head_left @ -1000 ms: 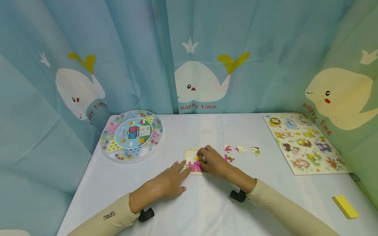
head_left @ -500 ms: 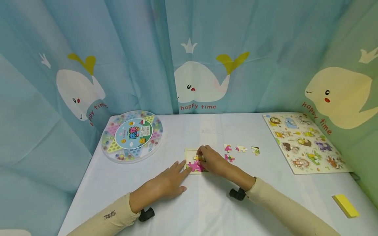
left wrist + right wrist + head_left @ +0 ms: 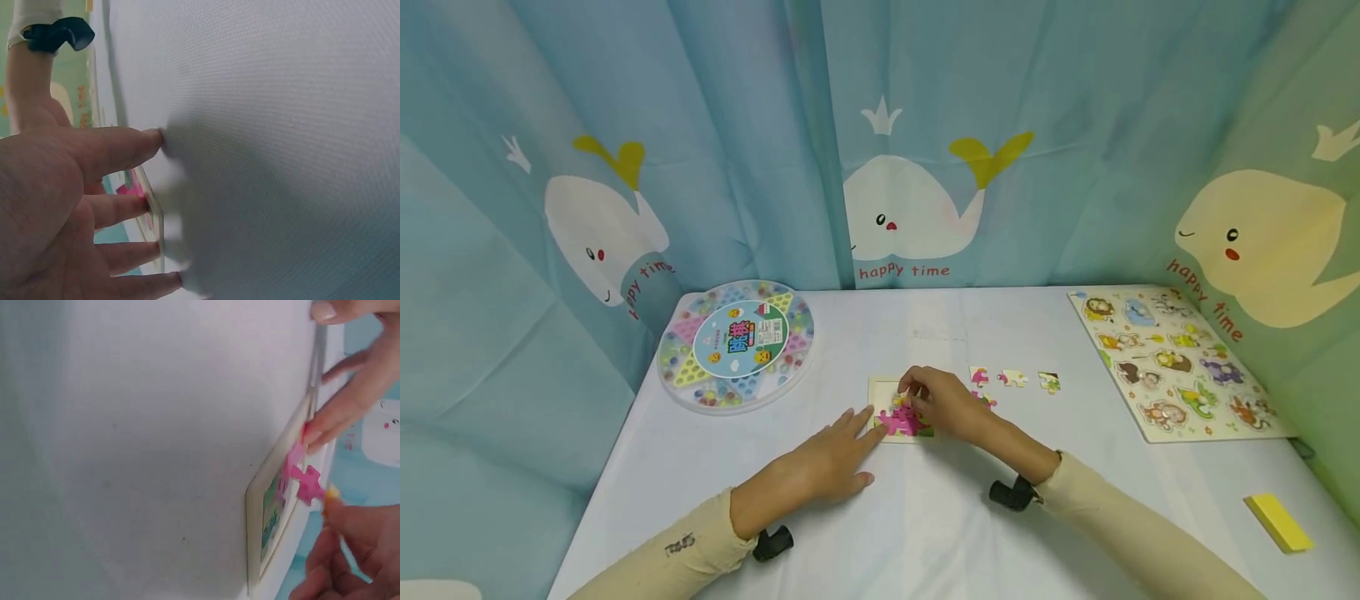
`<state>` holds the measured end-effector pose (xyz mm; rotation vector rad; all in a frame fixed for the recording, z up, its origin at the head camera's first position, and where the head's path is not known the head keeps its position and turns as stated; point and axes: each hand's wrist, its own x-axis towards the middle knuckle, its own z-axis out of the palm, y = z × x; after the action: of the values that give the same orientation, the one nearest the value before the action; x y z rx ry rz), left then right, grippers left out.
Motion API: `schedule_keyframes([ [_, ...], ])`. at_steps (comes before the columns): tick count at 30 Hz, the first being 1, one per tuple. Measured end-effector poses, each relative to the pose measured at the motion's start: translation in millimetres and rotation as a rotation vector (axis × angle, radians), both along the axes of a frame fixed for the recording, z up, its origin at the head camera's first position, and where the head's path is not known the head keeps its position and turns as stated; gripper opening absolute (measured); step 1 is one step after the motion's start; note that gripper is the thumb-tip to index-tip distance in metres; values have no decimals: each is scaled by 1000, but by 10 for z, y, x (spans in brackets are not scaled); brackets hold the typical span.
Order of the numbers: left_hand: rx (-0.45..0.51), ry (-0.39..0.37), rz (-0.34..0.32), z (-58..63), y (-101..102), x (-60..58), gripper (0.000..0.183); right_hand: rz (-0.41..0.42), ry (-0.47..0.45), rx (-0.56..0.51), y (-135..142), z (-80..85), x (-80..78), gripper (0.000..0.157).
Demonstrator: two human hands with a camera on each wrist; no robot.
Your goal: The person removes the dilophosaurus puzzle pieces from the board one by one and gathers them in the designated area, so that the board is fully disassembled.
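A small jigsaw tray (image 3: 881,388) with a cream frame lies mid-table, with pink and green puzzle pieces (image 3: 895,425) along its lower part. My left hand (image 3: 826,460) lies with straight, spread fingers, its fingertips touching the tray's left side. The left wrist view shows those fingertips at the tray's rim (image 3: 156,215). Above the tray, my right hand (image 3: 946,406) pinches a pink and yellow jigsaw piece (image 3: 307,485) between thumb and finger, and in the right wrist view that piece is tilted up over the tray. Part of the tray is hidden behind the right hand.
Several loose jigsaw pieces (image 3: 1013,379) lie right of the tray. A round Chinese checkers set (image 3: 737,346) stands back left, an animal peg board (image 3: 1172,362) back right. Near the right edge is a yellow block (image 3: 1277,523). Whale-print curtains (image 3: 910,208) enclose the table.
My right hand has shifted slightly right and up with the pinched jigsaw piece, uncovering the tray's lower right corner. The left hand stays in place.
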<state>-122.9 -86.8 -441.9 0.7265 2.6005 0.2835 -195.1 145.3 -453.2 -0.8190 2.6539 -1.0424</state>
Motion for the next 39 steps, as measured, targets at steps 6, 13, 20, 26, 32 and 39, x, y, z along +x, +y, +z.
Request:
schedule_keyframes([
  [6, 0, -3, 4, -13, 15, -7, 71, -27, -76, -85, 258, 73, -51, 6],
  [13, 7, -17, 21, -26, 25, 4, 71, -80, -108, -54, 822, 264, -126, 4],
  [20, 10, -28, 23, -23, 20, -7, 71, -55, -173, -75, 1475, 320, -179, 7],
  [26, 12, -23, 16, -17, 3, -2, 71, -45, -333, -96, 1715, 211, -197, 12],
  [32, 26, -17, 9, -21, -1, 3, 71, -89, -234, -18, 1690, 103, -199, 8],
  [39, 32, -16, 5, -22, -3, 3, 71, -174, -64, 153, 1589, 3, -160, 6],
])
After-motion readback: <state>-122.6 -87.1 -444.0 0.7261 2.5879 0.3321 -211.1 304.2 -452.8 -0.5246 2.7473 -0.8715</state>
